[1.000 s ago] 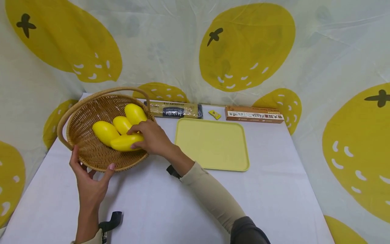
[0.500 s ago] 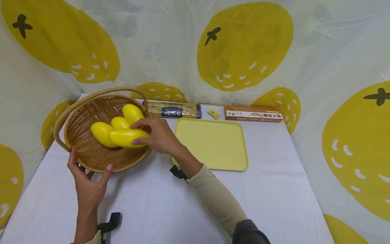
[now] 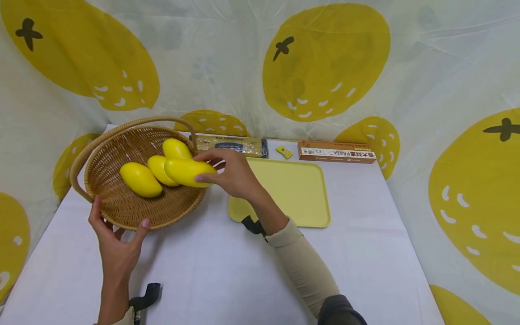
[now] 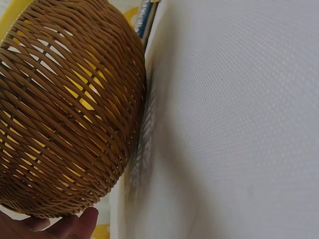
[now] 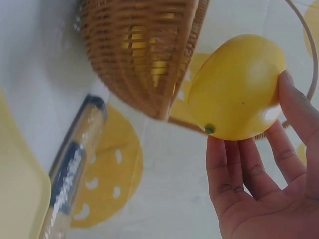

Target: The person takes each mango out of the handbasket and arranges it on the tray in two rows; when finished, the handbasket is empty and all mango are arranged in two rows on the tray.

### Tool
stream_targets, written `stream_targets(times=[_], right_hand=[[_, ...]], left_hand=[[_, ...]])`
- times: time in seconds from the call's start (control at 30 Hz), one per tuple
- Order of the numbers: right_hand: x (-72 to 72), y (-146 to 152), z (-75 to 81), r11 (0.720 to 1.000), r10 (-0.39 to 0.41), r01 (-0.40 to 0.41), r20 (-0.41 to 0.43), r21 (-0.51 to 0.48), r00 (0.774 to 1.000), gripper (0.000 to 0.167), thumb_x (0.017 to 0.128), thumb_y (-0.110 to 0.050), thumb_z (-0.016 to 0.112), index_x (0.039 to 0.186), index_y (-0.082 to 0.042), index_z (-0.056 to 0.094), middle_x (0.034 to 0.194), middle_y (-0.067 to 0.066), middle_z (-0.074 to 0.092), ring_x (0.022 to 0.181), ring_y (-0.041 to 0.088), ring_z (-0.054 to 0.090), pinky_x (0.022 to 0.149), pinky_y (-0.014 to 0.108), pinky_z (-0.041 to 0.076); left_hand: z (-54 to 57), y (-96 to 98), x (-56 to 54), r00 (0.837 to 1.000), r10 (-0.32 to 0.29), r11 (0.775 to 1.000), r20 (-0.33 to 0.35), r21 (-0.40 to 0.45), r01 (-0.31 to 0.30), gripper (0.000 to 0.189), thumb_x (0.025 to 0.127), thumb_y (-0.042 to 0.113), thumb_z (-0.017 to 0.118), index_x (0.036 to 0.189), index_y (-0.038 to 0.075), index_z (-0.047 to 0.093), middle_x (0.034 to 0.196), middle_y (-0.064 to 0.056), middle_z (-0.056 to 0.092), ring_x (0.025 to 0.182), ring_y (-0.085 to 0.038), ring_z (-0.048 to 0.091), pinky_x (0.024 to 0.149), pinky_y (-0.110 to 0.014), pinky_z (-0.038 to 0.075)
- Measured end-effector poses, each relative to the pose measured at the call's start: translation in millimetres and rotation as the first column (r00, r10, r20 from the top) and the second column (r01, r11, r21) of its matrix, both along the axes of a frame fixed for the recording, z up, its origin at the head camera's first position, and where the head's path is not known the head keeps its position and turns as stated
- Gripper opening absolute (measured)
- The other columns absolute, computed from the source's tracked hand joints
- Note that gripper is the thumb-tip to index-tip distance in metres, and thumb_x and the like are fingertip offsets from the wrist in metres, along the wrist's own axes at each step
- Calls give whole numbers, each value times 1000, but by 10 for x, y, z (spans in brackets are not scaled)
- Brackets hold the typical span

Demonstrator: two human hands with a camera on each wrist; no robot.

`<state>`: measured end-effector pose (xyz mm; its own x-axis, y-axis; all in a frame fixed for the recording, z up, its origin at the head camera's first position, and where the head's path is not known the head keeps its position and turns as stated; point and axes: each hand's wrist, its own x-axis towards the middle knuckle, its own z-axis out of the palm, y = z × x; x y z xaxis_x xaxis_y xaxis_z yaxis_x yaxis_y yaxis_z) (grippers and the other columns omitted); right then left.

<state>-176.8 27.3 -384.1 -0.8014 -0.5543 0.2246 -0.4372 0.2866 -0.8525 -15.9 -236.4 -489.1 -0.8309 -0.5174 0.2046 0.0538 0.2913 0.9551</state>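
My right hand [image 3: 237, 174] pinches a smooth yellow mango [image 3: 186, 172] between thumb and fingers, lifted over the right rim of the wicker basket. In the right wrist view the mango [image 5: 239, 89] shows a small green stem end and sits clear of the weave. My left hand [image 3: 118, 248] grips the near-left edge of the basket [image 3: 122, 210], which leans toward me. Three more mangoes lie inside, one apart at the left [image 3: 140, 179] and two behind the held one. From the left wrist view, fingertips [image 4: 88, 219] press against the basket's woven underside.
A pale yellow tray [image 3: 292, 194] lies flat on the white tablecloth, partly behind my right forearm. Along the back are a spaghetti packet [image 3: 256, 146], a small yellow wrapped packet [image 3: 284, 152] and a brown pasta box [image 3: 337, 151]. The basket handle [image 3: 91, 153] arches over the far-left side.
My right hand has lifted the mango up and rightward, away from the others toward the basket's right rim. The left hand keeps its grip on the basket.
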Motion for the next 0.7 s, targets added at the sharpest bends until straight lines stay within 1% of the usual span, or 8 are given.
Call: stream_targets(times=[0.17,0.3,0.4,0.5,0.6,0.7], right_hand=[[-83,181,-12,999,-29,29,4,-46,1000,39,87,-26,89,123,-18,79,122,-4,77,105,12,70,90,30,59],[-138,320,-28,996,-58,60,31,-61,998,38,88,-27,88,124,-18,79,123,-4,76,106,15,71,92,36,60],[-172,414,-49,994,-87,90,55,-59,995,36,89,-27,88,123,-18,79,123,-3,76,107,18,71,93,42,59],[-203,504,-74,990,-125,129,78,-49,989,36,88,-27,88,122,-18,80,124,-3,76,106,20,71,94,45,59],[-241,591,-108,986,-163,166,93,-27,982,36,87,-29,89,121,-20,80,124,-3,77,106,19,70,93,44,59],[-288,680,-157,981,-193,194,89,-5,977,35,87,-29,89,120,-20,80,122,-3,77,105,19,71,90,42,59]], left_hand=[[-11,7,4,1000,0,1000,-19,-1,0,116,80,2,83,169,30,14,174,5,18,153,-26,33,122,-38,37],[-12,5,7,1000,-1,1000,-27,-1,1,116,80,2,83,169,30,15,174,5,18,152,-25,33,121,-38,38],[-13,2,8,1000,1,1000,-25,-2,-1,116,80,2,83,169,30,15,174,5,19,152,-25,33,120,-36,38],[-15,-1,6,1000,0,1000,-25,-3,-1,115,80,3,83,169,29,15,174,5,18,152,-25,33,119,-35,38],[-14,-5,2,1000,-5,1000,-30,1,5,116,80,2,83,169,29,15,174,4,19,152,-26,34,118,-35,39],[-12,-9,-1,999,-7,1000,-35,1,7,115,80,2,83,169,29,15,174,4,19,152,-26,34,117,-34,39]])
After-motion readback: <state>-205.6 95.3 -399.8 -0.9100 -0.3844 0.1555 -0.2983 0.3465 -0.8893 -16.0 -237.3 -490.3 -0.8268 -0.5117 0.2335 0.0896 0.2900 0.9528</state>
